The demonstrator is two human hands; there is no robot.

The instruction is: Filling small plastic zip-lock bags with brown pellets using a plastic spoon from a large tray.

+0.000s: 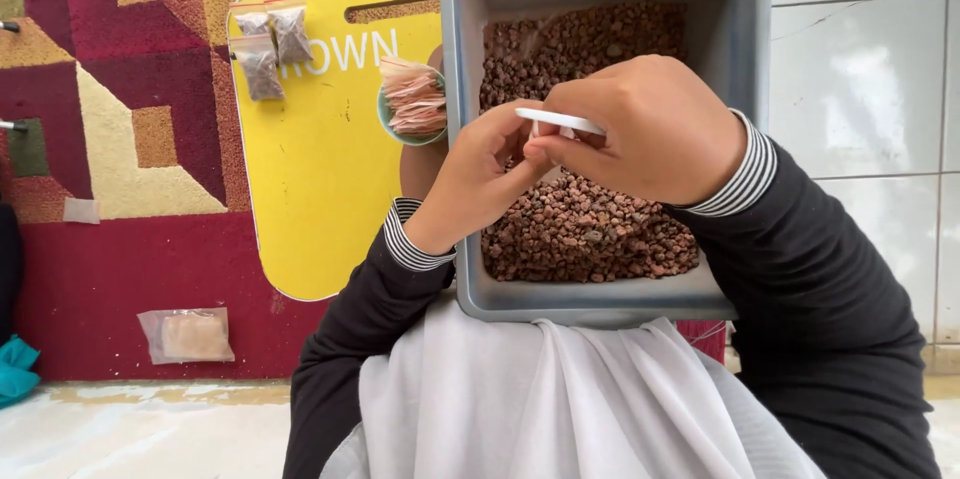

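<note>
My right hand point(640, 129) and left hand point(480, 174) meet, fingers pinched together on a flat white strip point(560, 120) (its far end hidden). Below them sits a grey tub point(600, 304) of reddish-brown pebbles point(585, 234). Left, a yellow board point(320, 189) holds small packets point(272, 49).

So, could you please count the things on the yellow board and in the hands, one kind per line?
Small clear plastic bags of dark grains: 2
Round green dish holding pink paper strips: 1
Grey rectangular plastic tray of reddish-brown pebbles: 1
Thin white flat stick, held by left hand and right hand: 1
Total: 5
</note>
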